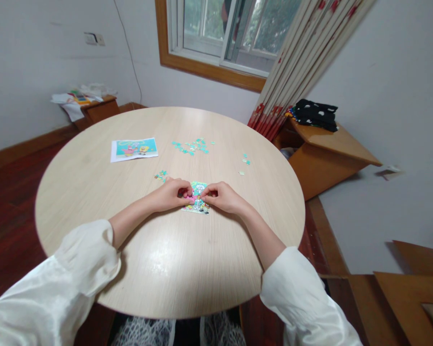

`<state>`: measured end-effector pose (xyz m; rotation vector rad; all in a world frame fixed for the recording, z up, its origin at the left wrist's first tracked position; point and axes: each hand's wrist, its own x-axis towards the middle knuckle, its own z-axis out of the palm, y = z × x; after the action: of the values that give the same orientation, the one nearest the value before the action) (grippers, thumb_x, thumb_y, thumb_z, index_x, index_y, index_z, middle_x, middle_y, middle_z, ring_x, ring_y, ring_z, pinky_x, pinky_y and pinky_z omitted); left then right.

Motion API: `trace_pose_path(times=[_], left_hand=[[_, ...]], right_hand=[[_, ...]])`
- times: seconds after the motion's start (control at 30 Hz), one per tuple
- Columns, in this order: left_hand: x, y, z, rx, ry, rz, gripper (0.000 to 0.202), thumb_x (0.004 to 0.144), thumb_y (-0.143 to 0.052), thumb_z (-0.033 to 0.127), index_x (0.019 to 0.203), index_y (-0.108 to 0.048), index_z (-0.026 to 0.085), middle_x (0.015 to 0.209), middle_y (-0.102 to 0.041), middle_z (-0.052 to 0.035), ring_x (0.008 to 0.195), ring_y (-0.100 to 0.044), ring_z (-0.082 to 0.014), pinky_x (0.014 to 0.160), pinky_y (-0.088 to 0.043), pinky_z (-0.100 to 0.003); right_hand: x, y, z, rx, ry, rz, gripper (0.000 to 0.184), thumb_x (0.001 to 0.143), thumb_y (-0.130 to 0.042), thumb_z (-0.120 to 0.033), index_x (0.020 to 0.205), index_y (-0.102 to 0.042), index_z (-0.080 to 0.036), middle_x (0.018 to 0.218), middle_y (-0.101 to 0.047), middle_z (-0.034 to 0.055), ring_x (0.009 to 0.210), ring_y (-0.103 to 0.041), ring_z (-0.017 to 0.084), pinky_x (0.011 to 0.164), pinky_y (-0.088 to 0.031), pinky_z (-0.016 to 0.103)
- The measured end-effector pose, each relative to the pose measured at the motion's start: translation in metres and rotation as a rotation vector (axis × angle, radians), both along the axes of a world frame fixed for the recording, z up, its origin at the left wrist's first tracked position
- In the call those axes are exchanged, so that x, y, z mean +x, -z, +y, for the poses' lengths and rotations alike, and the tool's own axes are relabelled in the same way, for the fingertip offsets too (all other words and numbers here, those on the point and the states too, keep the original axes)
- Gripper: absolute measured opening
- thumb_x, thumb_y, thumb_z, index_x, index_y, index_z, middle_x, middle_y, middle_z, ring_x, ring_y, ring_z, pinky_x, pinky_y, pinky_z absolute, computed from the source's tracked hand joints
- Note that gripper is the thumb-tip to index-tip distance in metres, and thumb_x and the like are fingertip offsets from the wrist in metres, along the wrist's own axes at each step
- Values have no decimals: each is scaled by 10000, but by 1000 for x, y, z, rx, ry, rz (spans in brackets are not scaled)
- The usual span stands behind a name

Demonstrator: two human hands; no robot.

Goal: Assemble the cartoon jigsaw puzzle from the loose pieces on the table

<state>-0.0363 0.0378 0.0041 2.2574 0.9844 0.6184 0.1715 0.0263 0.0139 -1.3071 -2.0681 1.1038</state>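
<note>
Pinching narrowly at the part-built puzzle (pixel 201 188): left hand (pixel 175 193) nine o'clock, right hand (pixel 222 196) three; can't tell what's held. Uneven pressing could pop it apart.

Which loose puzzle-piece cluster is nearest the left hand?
The small mixed-colour cluster just beyond the left hand; the larger cluster farther back and the few pieces at right lie farther from it.

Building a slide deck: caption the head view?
Left hand and right hand at a jigsaw, loose pieces beyond, round table.
</note>
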Motion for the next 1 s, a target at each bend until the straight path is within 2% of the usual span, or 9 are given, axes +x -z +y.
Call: trace_pose_path(times=[0.77,1.0], left_hand=[[1,0,0,-11,14,-31,230,741,-647,363,668,-571,159,589,-532,26,558,-446,-104,552,-326,-229],[0,2,1,-15,20,-18,234,750,-639,374,680,-575,160,602,-544,19,571,-457,-107,560,-330,-230]], right_hand=[[-2,-3,0,-16,-21,-11,115,724,-594,-151,708,-701,-112,610,-585,1,590,-456,86,601,-354,235],[0,-5,1,-133,-28,101,111,730,-626,-211,694,-663,-113,607,-566,-12,571,-428,79,592,-356,240]])
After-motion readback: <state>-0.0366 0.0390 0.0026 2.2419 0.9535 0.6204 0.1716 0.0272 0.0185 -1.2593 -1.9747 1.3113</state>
